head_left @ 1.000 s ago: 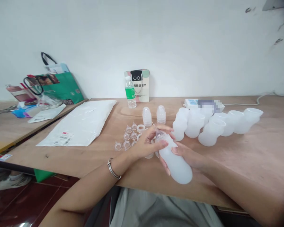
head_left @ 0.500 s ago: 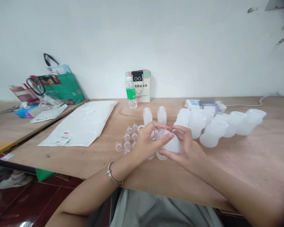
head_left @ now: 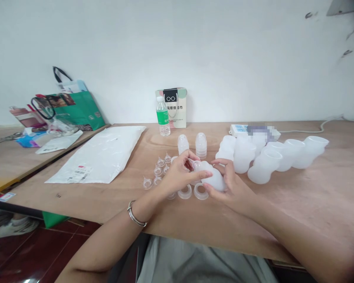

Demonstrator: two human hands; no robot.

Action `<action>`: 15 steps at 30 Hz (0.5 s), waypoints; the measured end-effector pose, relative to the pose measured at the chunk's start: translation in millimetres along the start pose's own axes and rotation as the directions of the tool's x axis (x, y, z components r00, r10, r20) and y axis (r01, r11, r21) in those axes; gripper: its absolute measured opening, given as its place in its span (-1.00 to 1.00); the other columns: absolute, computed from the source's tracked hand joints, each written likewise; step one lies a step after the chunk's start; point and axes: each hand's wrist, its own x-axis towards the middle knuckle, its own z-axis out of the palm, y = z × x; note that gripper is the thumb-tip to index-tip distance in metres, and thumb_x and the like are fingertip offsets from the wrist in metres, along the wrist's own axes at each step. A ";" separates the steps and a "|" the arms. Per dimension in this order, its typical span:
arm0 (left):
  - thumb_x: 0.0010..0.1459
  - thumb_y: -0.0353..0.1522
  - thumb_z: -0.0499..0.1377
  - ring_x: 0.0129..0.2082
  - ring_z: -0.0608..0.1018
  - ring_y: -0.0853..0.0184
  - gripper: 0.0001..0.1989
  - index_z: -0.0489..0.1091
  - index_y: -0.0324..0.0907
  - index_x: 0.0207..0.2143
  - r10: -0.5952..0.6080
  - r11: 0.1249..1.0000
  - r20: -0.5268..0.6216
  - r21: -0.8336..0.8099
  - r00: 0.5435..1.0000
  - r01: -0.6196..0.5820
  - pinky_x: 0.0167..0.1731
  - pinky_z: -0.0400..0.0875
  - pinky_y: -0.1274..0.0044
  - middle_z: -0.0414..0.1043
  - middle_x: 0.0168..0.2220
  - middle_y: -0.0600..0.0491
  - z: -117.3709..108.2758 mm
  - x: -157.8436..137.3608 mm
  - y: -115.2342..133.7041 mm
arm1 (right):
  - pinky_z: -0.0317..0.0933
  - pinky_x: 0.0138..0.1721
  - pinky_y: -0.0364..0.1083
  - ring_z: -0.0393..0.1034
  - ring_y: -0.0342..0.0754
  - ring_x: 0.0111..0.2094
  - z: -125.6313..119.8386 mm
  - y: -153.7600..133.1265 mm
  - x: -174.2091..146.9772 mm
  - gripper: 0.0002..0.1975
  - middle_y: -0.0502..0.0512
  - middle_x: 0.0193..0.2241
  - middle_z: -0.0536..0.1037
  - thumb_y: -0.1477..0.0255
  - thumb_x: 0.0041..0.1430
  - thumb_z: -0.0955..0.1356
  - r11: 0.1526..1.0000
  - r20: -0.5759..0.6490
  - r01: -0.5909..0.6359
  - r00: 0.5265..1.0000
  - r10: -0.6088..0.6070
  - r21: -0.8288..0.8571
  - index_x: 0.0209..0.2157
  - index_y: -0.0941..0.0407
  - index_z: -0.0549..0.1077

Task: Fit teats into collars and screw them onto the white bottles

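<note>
1. A translucent white bottle (head_left: 214, 179) sits at the centre of the view, tipped on its side just above the worktop (head_left: 312, 204), so its neck points toward the left hand.
2. The right hand (head_left: 234, 188) wraps around the bottle from the 3 o'clock side, fingers curled over its body; that grip keeps it steady and off the surface.
3. The left hand (head_left: 179, 173) comes in from 9 o'clock and pinches a small clear nipple (head_left: 196, 165) against the bottle's neck, thumb and fingers closed on it. A metal bracelet (head_left: 135, 214) rings that wrist.
4. Two clear rings (head_left: 193, 191) lie flat on the worktop just under the hands, at 6 o'clock, within easy reach.
5. More clear nipples (head_left: 157, 173) stand in a cluster at 9 o'clock, bases down, so each can be picked by its tip.
6. Two capped pieces (head_left: 192, 144) stand upright at 12 o'clock.
7. Open white bottles (head_left: 271, 159) crowd together at 2 o'clock.
8. A water bottle (head_left: 163, 116) and a paper bag (head_left: 177, 106) stand near the wall at 11 o'clock; a flat white parcel (head_left: 103, 153) lies at 10 o'clock.
</note>
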 end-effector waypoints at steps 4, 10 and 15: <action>-0.08 -0.31 0.29 0.01 0.34 0.24 -0.42 0.16 -0.07 0.01 0.092 0.990 0.208 -0.123 0.974 -0.067 -0.13 0.32 0.45 0.23 0.05 -0.04 -10.1 0.1 6.3 | 0.31 -0.19 0.09 0.37 0.13 -0.08 1.8 6.4 -0.6 -0.43 0.29 -0.03 0.36 0.23 0.05 0.34 0.996 -0.031 0.049 0.998 -0.052 -0.073 -0.02 0.09 -0.03; 0.01 -0.31 0.23 -0.11 0.45 0.25 -0.65 0.38 -0.15 -0.11 0.121 0.991 0.364 0.004 0.923 -0.131 -0.17 0.34 0.46 0.42 -0.11 -0.02 -27.8 2.6 15.6 | 0.31 -0.32 0.01 0.42 0.09 -0.19 -1.1 2.0 1.2 -0.48 0.18 -0.13 0.44 0.16 0.05 0.34 0.963 -0.028 0.101 0.993 -0.111 -0.249 -0.04 0.07 0.11; 0.00 -0.11 0.19 -0.52 0.49 0.41 -0.65 0.37 -0.24 -0.36 -0.216 0.974 0.106 -0.039 0.971 0.221 -0.49 0.38 0.55 0.44 -0.46 0.05 -17.9 7.2 2.9 | 0.21 -0.27 0.02 0.39 0.10 -0.26 -4.0 -0.7 0.9 -0.59 0.19 -0.24 0.48 0.24 0.15 0.28 0.683 -0.033 0.280 0.913 -0.407 -0.675 -0.03 0.15 0.24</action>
